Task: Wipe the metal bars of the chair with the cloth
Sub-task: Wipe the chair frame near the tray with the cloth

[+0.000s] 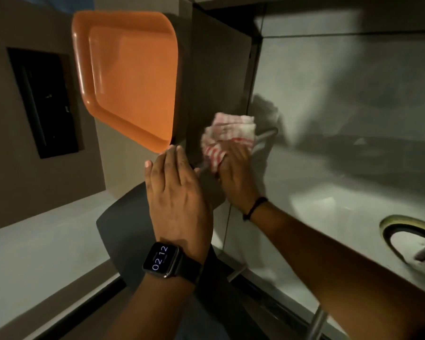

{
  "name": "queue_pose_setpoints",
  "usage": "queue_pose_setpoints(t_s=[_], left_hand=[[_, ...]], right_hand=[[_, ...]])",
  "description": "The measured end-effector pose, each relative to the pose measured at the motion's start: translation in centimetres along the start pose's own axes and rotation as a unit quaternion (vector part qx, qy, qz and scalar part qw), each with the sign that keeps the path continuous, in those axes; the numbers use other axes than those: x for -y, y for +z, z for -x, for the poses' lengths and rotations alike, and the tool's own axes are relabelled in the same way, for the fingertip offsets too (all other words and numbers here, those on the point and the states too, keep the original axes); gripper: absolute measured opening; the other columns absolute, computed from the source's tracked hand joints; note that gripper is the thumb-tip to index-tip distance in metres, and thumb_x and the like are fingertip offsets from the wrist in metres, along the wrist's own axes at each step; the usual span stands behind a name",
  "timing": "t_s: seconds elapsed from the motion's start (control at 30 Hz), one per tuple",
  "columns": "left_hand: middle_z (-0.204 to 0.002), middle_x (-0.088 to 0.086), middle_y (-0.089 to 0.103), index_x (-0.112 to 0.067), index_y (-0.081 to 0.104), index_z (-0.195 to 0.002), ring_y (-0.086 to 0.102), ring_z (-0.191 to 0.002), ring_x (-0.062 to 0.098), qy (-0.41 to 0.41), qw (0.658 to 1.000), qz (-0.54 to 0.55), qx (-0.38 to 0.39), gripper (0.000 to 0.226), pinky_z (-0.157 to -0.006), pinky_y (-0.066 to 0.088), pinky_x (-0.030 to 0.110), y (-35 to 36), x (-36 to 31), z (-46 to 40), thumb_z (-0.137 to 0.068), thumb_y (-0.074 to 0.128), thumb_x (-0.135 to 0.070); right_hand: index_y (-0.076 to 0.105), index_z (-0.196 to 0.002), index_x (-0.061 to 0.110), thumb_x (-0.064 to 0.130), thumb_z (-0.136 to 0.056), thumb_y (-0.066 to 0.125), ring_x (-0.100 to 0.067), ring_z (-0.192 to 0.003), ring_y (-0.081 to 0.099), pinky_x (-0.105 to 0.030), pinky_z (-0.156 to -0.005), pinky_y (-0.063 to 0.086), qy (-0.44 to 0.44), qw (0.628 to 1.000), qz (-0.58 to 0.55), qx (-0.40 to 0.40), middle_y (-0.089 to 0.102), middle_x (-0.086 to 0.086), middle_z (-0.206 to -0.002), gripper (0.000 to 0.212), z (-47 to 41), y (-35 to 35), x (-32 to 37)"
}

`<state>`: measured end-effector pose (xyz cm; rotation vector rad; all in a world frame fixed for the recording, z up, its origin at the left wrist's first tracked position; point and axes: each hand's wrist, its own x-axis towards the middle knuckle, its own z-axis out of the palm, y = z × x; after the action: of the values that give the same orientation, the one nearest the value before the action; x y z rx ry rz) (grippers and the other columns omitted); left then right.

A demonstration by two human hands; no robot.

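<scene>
The chair has an orange plastic shell [130, 77] at the upper left and a dark panel [214, 69] beside it. A thin metal bar [266, 135] runs slantwise across the middle. My right hand [236, 173] presses a crumpled red-and-white checked cloth [228, 133] onto this bar, and the cloth hides most of it. My left hand [174, 192], with a smartwatch on the wrist, lies flat with its fingers stretched out against the chair's dark edge, just left of the cloth. It holds nothing.
A dark grey seat surface [123, 217] lies under my left forearm. Two more metal tube ends [238, 269] [318, 322] show at the bottom. A white shoe [417, 251] sits on the pale floor at the right. A dark recessed panel [44, 101] is on the brown wall at the left.
</scene>
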<state>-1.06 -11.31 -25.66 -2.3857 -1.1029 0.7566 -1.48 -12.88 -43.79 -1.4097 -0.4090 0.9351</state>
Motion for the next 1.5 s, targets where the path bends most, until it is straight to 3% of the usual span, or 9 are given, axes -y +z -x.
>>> queue_pose_setpoints(t_s=[0.27, 0.5, 0.77, 0.87, 1.0, 1.1, 1.23, 1.37, 1.5], left_hand=[[-0.157, 0.024, 0.047, 0.003, 0.04, -0.152, 0.039, -0.147, 0.04, -0.014, 0.999, 0.022, -0.02, 0.052, -0.129, 0.018, 0.053, 0.0, -0.1, 0.0, -0.102, 0.048, -0.007], [-0.161, 0.021, 0.043, 0.0, 0.036, -0.156, 0.034, -0.151, 0.038, -0.011, 1.0, 0.004, 0.001, 0.057, -0.13, 0.015, 0.05, 0.1, 0.0, -0.1, -0.103, 0.042, -0.022], [-0.16, 0.026, 0.041, 0.003, 0.03, -0.157, 0.035, -0.15, 0.042, 0.001, 1.0, -0.004, -0.025, 0.055, -0.129, 0.019, 0.055, 0.4, 0.0, 0.0, -0.108, 0.042, -0.017], [-0.165, 0.025, 0.034, 0.003, 0.024, -0.16, 0.028, -0.154, 0.04, -0.007, 1.0, 0.004, 0.008, 0.062, -0.129, 0.016, 0.054, -0.2, -0.2, 0.0, -0.106, 0.046, -0.018], [-0.166, 0.025, 0.031, 0.003, 0.022, -0.161, 0.025, -0.156, 0.039, -0.006, 1.0, 0.017, 0.024, 0.071, -0.131, 0.012, 0.051, -0.6, -0.2, -0.1, -0.106, 0.033, -0.041], [-0.164, 0.026, 0.034, 0.004, 0.025, -0.16, 0.028, -0.155, 0.04, -0.005, 1.0, 0.026, 0.005, 0.061, -0.129, 0.018, 0.054, 0.1, 0.1, 0.0, -0.108, 0.041, -0.025], [-0.163, 0.026, 0.037, 0.004, 0.029, -0.158, 0.03, -0.154, 0.04, 0.006, 0.999, 0.027, -0.022, 0.056, -0.128, 0.021, 0.054, 0.9, 0.6, 0.2, -0.109, 0.035, -0.024], [-0.164, 0.025, 0.036, 0.003, 0.028, -0.158, 0.029, -0.155, 0.039, 0.006, 0.999, 0.032, -0.036, 0.056, -0.129, 0.02, 0.054, 1.0, 0.4, 0.3, -0.109, 0.036, -0.022], [-0.165, 0.025, 0.034, 0.003, 0.027, -0.159, 0.027, -0.156, 0.039, -0.001, 0.999, 0.037, -0.018, 0.057, -0.129, 0.019, 0.054, 0.7, 0.3, 0.4, -0.109, 0.033, -0.024]], right_hand=[[0.082, -0.092, 0.001, 0.019, -0.112, 0.053, -0.039, -0.106, 0.076, -0.032, -0.109, 0.054, 0.075, 0.997, 0.028, 0.006, 0.082, -0.021, -0.103, 0.039, -3.3, -3.9, 0.6], [0.057, -0.145, 0.015, 0.043, -0.119, 0.028, -0.037, -0.145, 0.056, -0.065, -0.129, 0.038, -0.05, 0.998, -0.02, -0.014, 0.066, -0.024, -0.149, 0.048, 3.0, 2.3, 3.0], [0.075, -0.108, -0.005, 0.01, -0.116, 0.049, -0.048, -0.108, 0.073, -0.063, -0.105, 0.057, 0.178, 0.976, -0.122, 0.007, 0.073, -0.036, -0.111, 0.031, -5.0, -4.9, -6.3], [0.079, -0.11, 0.023, 0.033, -0.113, 0.06, -0.009, -0.103, 0.077, -0.029, -0.098, 0.062, 0.058, 0.983, -0.169, -0.045, 0.081, -0.004, -0.115, 0.021, -0.3, -1.7, 0.7], [0.047, -0.157, 0.042, 0.049, -0.117, 0.039, -0.004, -0.154, 0.046, -0.035, -0.132, 0.036, -0.03, 0.99, -0.084, -0.109, 0.043, 0.035, -0.161, 0.042, 4.1, 3.4, 4.2], [0.032, -0.153, 0.048, 0.059, -0.111, 0.038, -0.03, -0.158, 0.043, -0.057, -0.136, 0.024, -0.025, 0.99, -0.015, -0.135, 0.039, 0.012, -0.163, 0.043, 1.9, 5.2, 2.0], [0.036, -0.144, 0.045, 0.034, -0.097, 0.047, -0.036, -0.148, 0.046, -0.042, -0.138, 0.007, -0.011, 0.977, 0.013, -0.214, 0.045, -0.004, -0.155, 0.049, -0.2, 5.7, -2.2], [0.06, -0.148, -0.001, 0.012, -0.113, 0.037, -0.044, -0.151, 0.054, -0.062, -0.134, 0.034, 0.219, 0.929, -0.141, -0.263, 0.062, -0.025, -0.154, 0.044, -4.1, 1.1, -6.2], [0.057, -0.149, 0.009, 0.023, -0.118, 0.04, -0.03, -0.145, 0.058, -0.033, -0.127, 0.047, 0.196, 0.958, -0.065, -0.198, 0.065, -0.015, -0.149, 0.038, -2.8, 1.3, -2.9]])
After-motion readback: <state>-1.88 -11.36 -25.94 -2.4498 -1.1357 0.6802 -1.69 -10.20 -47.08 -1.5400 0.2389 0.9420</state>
